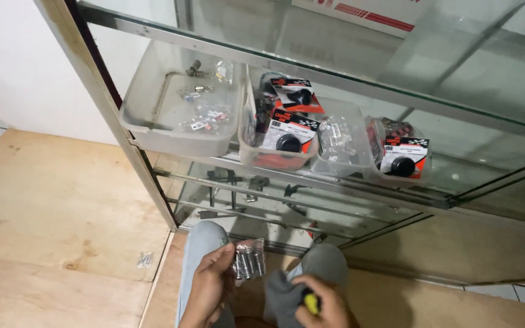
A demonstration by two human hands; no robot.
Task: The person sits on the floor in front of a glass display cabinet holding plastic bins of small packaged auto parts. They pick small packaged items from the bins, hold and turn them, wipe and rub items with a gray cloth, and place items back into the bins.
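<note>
While my left hand (211, 285) pinches a small clear bag of metal bolts (249, 259) above my knees, I see my right hand (323, 304) closed around a grey cloth (281, 294) and a yellow object (312, 302), below the glass cabinet's (335, 73) 3 plastic bins (177, 130).

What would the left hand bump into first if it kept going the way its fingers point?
The left hand already holds a clear packet of metal parts; beyond that, probably the display case's lower metal frame, though depth is unclear.
</note>
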